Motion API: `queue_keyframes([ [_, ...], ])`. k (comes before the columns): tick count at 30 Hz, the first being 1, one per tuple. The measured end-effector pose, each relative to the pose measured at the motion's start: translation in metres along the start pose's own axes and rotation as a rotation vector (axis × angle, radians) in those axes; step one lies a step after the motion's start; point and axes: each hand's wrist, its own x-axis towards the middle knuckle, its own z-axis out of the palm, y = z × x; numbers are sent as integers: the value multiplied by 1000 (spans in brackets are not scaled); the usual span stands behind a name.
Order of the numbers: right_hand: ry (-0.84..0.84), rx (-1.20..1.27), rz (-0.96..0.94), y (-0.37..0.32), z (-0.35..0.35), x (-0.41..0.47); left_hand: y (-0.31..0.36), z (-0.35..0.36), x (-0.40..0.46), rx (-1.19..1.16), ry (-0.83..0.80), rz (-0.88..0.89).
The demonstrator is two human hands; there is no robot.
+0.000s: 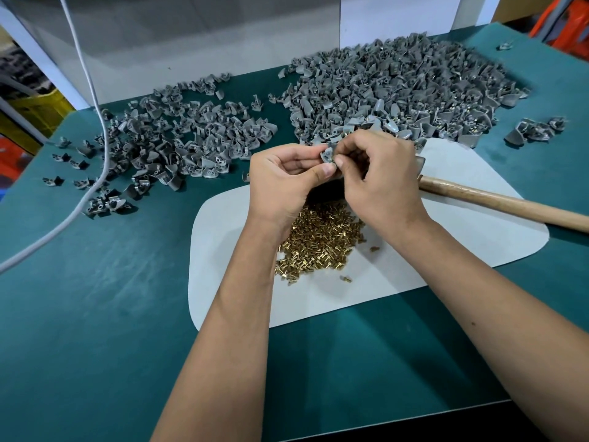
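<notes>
Grey plastic part (326, 153), light and rigid, pinched at its edges by left hand (283, 180); right hand (379, 177) fingertips pinch brass insert (333, 159).

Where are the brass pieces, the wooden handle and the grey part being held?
brass pieces (318, 240), head view, middle of the heap.
wooden handle (503, 204), head view, middle of the shaft.
grey part (326, 153), head view, its exposed curved top.
</notes>
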Motion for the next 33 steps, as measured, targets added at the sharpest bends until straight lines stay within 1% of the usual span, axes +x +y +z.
queue_keyframes([
  [4, 11, 7, 11, 0, 0, 0, 2, 1, -2, 41, 15, 3],
  [7, -10, 16, -4, 1, -2, 1, 3, 2, -1, 136, 8, 38],
  [12, -112, -23, -44, 9, -19, 13, 3, 12, -1, 327, 21, 198],
  [15, -247, -58, -50, 14, -35, 20, -1, 21, -4, 431, 34, 264],
  [17, -315, -75, -12, 20, -48, 22, -4, 27, -7, 552, 24, 278],
  [19, -337, -109, 77, 28, -61, 24, -5, 30, -9, 723, 69, 309],
  [21, -359, -264, 153, 40, -74, 26, -5, 30, -8, 832, 123, 317],
  [22, -395, -362, 182, 47, -81, 26, -4, 30, -8, 857, 133, 309],
  [24, -537, -518, 240, 57, -94, 25, -4, 28, -7, 870, 136, 270],
  [26, -663, -563, 296, 60, -100, 22, -3, 25, -5, 860, 133, 217],
  [28, -690, -557, 300, 59, -97, 19, -3, 22, -4, 831, 135, 188],
  [31, -712, -601, 251, 56, -92, 18, -6, 21, -3, 785, 129, 176],
  [33, -688, -585, 252, 53, -94, 21, -7, 19, -1, 750, 131, 165],
])
